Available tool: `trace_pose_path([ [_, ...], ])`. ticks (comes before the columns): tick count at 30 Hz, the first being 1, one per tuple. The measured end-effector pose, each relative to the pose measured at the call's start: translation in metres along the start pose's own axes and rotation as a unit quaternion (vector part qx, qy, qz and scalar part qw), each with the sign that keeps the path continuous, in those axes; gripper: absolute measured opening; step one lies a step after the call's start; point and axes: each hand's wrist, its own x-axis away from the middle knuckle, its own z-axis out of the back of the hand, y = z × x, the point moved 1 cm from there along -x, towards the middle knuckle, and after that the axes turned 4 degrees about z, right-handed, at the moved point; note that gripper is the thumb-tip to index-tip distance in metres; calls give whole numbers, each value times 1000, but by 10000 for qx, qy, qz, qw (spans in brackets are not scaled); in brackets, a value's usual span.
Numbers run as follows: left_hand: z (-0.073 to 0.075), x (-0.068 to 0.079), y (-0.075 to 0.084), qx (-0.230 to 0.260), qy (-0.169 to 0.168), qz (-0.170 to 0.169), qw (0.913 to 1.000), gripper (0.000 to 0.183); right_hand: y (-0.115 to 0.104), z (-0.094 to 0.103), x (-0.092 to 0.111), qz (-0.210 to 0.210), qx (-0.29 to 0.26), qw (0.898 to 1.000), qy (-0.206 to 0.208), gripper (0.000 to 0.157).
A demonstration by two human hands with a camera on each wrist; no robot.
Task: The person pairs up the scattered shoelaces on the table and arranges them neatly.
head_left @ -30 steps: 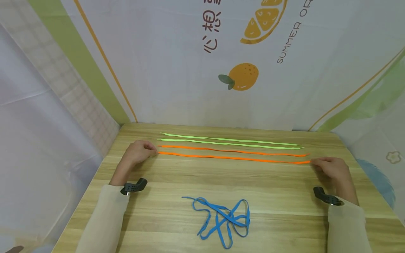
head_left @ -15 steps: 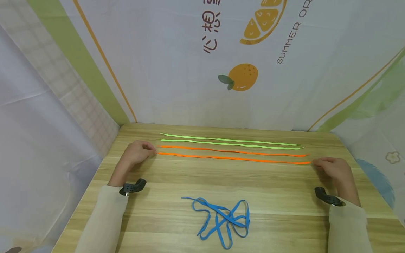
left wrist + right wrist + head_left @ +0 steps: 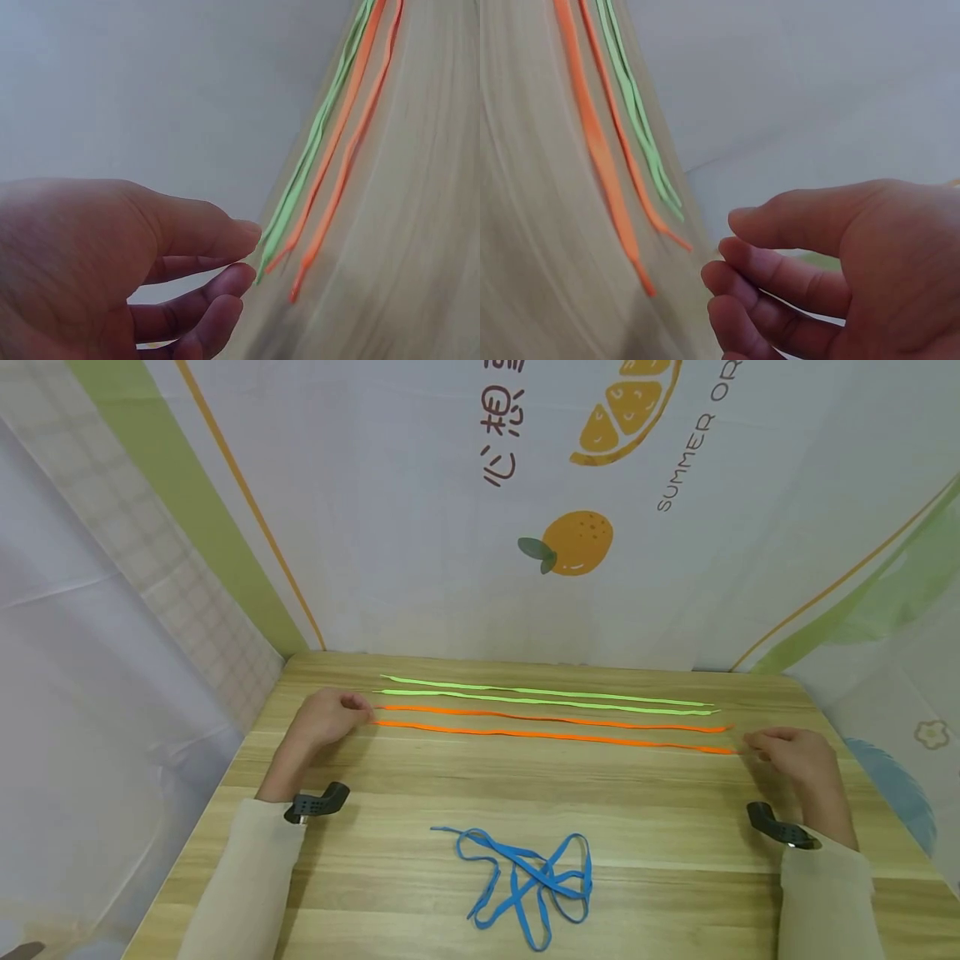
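Observation:
Two orange shoelaces lie stretched out across the table in the head view: a nearer orange shoelace [image 3: 562, 736] and a farther orange shoelace [image 3: 566, 719]. My left hand [image 3: 327, 716] hovers by their left ends. In the left wrist view its thumb and index finger are apart, and both orange tips lie loose on the wood. Beyond the right ends is my right hand [image 3: 795, 752], fingers loosely bent with nothing between them. The right wrist view shows a gap between that hand [image 3: 802, 262] and the nearer lace's tip [image 3: 646, 281].
Two light green shoelaces [image 3: 600, 695] run parallel behind the orange ones, near the back edge. A tangled blue shoelace [image 3: 551, 883] lies at the front middle of the wooden table [image 3: 660, 827]. A printed white cloth [image 3: 420, 543] hangs behind.
Both hands have let go of the nearer orange shoelace's ends. The right hand has risen and shifted slightly right; the left hand has lifted a little. The lace's right end has settled slightly nearer.

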Motion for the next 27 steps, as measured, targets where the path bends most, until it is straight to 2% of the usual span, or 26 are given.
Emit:
trace_pose_path([
  [3,1,3,8,53,7,-77,10000,20,-4,0,1,100,52,9999,-78,71],
  [9,0,10,27,179,27,-172,9997,22,-20,-3,4,608,201,9979,-96,68],
  [15,-8,14,44,178,40,-703,9974,12,-46,-10,10,979,258,9948,-116,64],
  [19,-15,17,57,167,-119,-955,9952,9,-66,-17,16,1368,354,9899,-141,58],
  [27,-22,30,80,53,-286,-1129,9932,7,-106,-36,34,2103,575,9757,-231,40],
])
